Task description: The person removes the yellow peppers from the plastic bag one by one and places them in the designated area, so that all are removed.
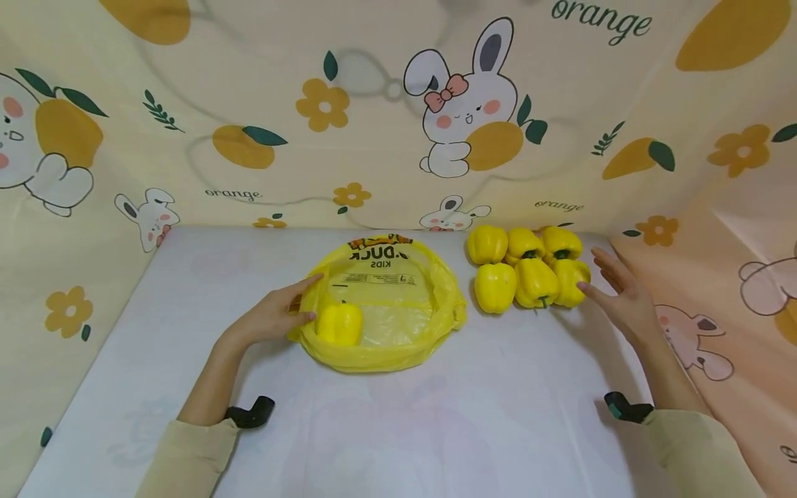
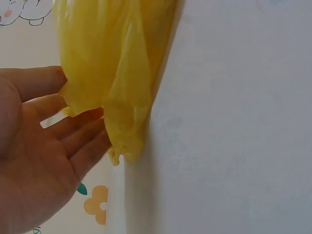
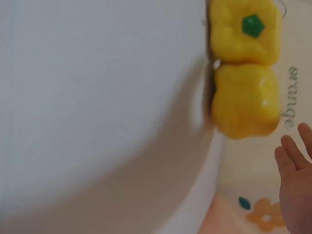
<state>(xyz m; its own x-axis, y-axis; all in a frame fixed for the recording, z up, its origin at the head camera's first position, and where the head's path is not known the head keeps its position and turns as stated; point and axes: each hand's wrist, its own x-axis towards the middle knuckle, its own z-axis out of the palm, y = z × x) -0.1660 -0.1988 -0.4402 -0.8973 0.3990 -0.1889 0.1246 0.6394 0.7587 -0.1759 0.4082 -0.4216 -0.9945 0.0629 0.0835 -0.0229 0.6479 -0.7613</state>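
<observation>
A yellow plastic bag [image 1: 398, 356] lies on the table with its mouth spread wide and its rim rolled outward. One yellow bell pepper [image 1: 340, 324] sits inside it at the left. At the bag's left side, my left hand [image 1: 274, 315] touches the rim with extended fingers; the left wrist view shows these fingers [image 2: 90, 146] against hanging plastic [image 2: 129, 112]. Several more yellow bell peppers [image 1: 495, 287] stand grouped right of the bag. My right hand [image 1: 625, 304] is spread beside the group's rightmost front pepper [image 1: 568, 282], thumb close to it; contact cannot be told.
A white cloth covers the table [image 1: 398, 436]. Behind it rises a cream curtain [image 1: 373, 138] printed with rabbits, oranges and flowers, which also hangs at both sides. The peppers stand near the table's back right corner.
</observation>
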